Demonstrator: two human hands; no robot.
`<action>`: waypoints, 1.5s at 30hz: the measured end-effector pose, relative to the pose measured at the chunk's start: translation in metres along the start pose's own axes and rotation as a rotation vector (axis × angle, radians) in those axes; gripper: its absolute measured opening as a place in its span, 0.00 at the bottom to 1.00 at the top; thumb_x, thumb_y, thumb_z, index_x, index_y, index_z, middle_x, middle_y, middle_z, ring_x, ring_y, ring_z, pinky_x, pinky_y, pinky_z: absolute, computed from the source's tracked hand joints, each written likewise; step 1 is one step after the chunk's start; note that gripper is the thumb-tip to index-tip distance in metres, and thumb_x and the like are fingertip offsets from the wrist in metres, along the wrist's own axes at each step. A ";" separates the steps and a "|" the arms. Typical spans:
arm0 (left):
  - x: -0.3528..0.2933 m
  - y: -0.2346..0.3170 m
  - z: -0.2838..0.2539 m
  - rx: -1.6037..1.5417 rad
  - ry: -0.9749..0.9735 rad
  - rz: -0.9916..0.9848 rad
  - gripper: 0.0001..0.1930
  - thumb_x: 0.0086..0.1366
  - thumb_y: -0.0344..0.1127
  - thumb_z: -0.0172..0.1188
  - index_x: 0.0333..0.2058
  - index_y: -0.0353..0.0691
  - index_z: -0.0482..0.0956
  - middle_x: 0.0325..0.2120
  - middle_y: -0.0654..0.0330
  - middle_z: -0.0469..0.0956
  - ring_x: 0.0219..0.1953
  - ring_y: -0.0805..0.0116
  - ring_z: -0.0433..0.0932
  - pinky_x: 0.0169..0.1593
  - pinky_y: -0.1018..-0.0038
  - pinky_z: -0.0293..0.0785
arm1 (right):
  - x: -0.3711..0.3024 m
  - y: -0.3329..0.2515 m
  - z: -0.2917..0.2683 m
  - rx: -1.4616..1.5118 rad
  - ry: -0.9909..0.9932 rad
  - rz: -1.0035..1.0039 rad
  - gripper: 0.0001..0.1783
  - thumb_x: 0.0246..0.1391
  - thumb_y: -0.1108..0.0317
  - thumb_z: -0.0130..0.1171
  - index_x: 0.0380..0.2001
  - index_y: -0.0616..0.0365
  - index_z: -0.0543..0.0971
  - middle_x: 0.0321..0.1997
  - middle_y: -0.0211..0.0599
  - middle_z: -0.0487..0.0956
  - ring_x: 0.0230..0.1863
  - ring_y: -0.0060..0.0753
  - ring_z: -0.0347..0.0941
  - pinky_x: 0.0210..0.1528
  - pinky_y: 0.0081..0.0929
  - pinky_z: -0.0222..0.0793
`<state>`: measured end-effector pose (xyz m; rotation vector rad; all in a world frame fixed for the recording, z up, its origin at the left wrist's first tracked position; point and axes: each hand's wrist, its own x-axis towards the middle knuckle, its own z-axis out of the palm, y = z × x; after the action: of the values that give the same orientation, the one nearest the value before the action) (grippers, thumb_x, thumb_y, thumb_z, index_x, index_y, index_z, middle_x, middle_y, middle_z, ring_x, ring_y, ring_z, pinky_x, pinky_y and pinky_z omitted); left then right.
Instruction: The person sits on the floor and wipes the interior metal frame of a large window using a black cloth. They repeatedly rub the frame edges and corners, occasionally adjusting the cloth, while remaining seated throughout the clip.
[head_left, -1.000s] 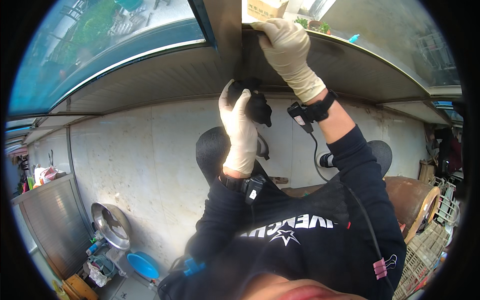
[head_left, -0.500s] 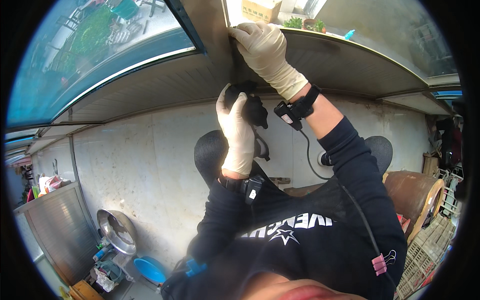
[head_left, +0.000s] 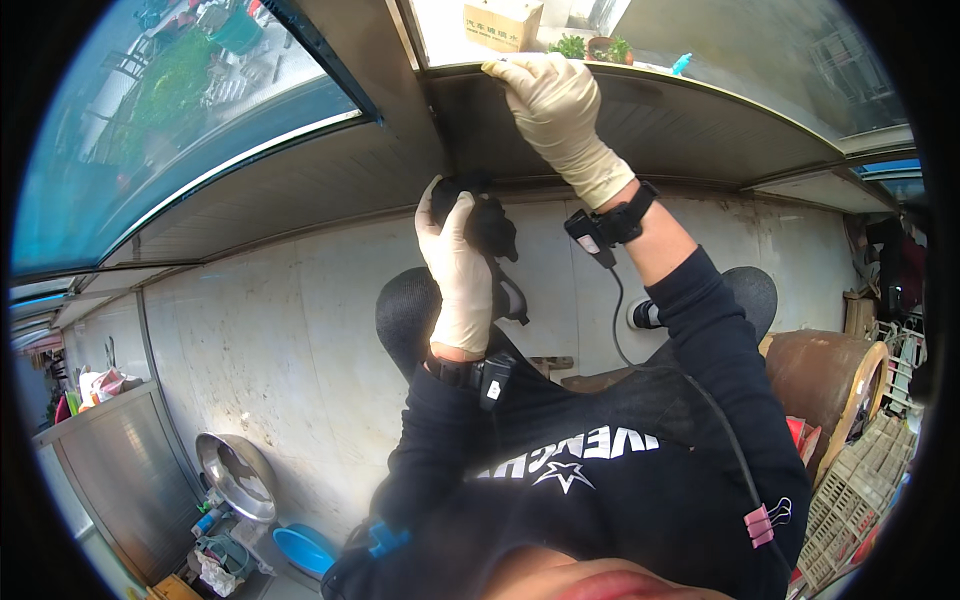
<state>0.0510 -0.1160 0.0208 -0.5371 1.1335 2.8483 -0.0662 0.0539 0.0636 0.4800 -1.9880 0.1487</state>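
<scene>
Pale floor (head_left: 330,330) | lettered carton (head_left: 500,26) | left fingers (head_left: 459,213) clutch black cloth (head_left: 491,226) — right fingers (head_left: 517,76): hold unclear

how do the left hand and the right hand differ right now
The left hand holds a black bundle; the right hand has its fingertips at the window ledge. The left hand sits lower in the view, the right hand higher. The left hand's thumb stands apart from its fingers; the right hand's fingers are bunched together. Both wear pale gloves.
</scene>
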 end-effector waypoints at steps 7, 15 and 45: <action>-0.001 -0.008 0.004 -0.023 0.020 -0.001 0.26 0.62 0.21 0.63 0.58 0.33 0.68 0.43 0.50 0.79 0.39 0.59 0.82 0.44 0.66 0.82 | -0.012 0.031 -0.026 0.001 0.096 0.040 0.13 0.46 0.75 0.65 0.36 0.49 0.86 0.33 0.29 0.82 0.34 0.37 0.79 0.33 0.36 0.73; -0.004 -0.011 0.006 0.018 -0.038 -0.019 0.27 0.63 0.23 0.62 0.61 0.35 0.67 0.45 0.52 0.77 0.41 0.63 0.81 0.48 0.69 0.81 | -0.010 0.028 -0.033 -0.102 -0.095 0.077 0.14 0.45 0.75 0.69 0.37 0.48 0.86 0.35 0.26 0.84 0.36 0.36 0.79 0.38 0.33 0.74; 0.001 -0.006 -0.006 0.062 -0.093 0.066 0.23 0.63 0.24 0.63 0.56 0.30 0.71 0.44 0.49 0.81 0.41 0.58 0.82 0.47 0.67 0.81 | -0.015 0.054 -0.063 -0.097 0.038 0.185 0.07 0.46 0.73 0.66 0.31 0.51 0.87 0.24 0.35 0.83 0.25 0.39 0.80 0.28 0.33 0.75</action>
<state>0.0530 -0.1157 0.0127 -0.3664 1.2415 2.8477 -0.0293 0.1268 0.0851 0.2296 -1.9903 0.1743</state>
